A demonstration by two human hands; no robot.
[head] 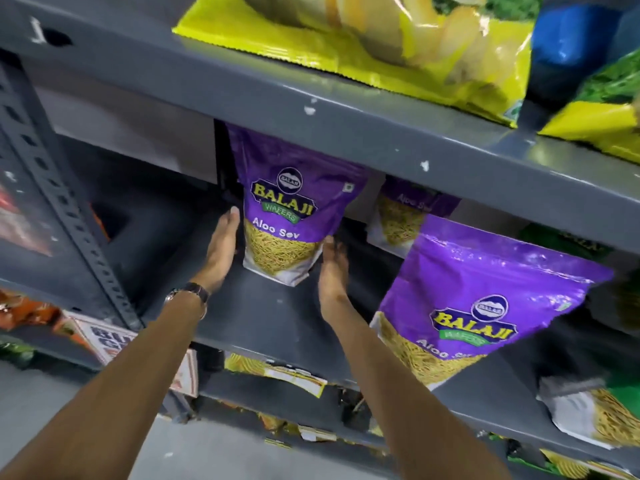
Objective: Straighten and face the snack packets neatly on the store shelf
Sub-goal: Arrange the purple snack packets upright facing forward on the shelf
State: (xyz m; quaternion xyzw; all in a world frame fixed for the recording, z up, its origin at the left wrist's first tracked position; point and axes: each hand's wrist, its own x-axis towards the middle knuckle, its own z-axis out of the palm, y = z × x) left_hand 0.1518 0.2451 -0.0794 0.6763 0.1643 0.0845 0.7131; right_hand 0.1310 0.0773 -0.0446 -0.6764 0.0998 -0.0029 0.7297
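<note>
A purple Aloo Sev packet stands upright on the grey middle shelf, its front facing me. My left hand lies flat against the packet's left side, fingers straight. My right hand presses flat on its right lower edge. Both palms flank the packet without curling round it. A second purple Aloo Sev packet leans forward at the shelf's front right. A third purple packet stands behind, partly hidden.
Yellow chip bags lie on the upper shelf. A green packet sits at the far right. The grey slotted upright stands at left, with open shelf space beside it. More packets fill the lower shelves.
</note>
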